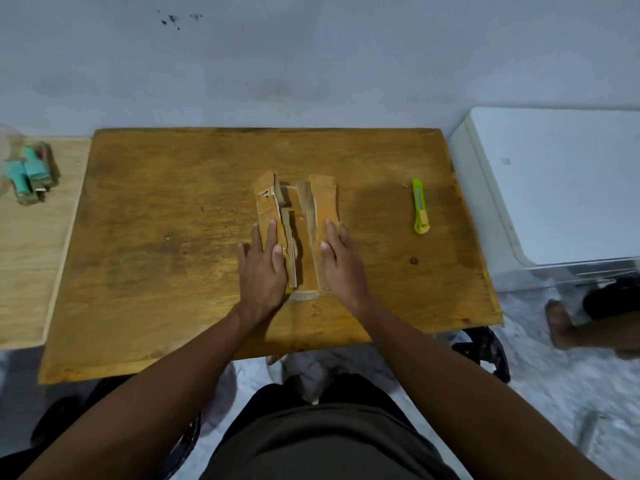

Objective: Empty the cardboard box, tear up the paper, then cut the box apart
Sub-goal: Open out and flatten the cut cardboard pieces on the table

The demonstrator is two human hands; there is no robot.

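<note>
Cardboard box (297, 233) pieces under both hands, left (265, 268) and right (341, 263), palms flat, fingers outstretched, nothing gripped.

Dim, flat indoor light, slightly cool cast. Soft faint shadows on the tabletop (173, 237) right of centre, no hard glare. Wide-angle bending at frame edges; tabletop edges bow. Lower corners and floor (571, 393) at right smeared, blurry. Centre reasonably sharp, mild compression softness.
</note>
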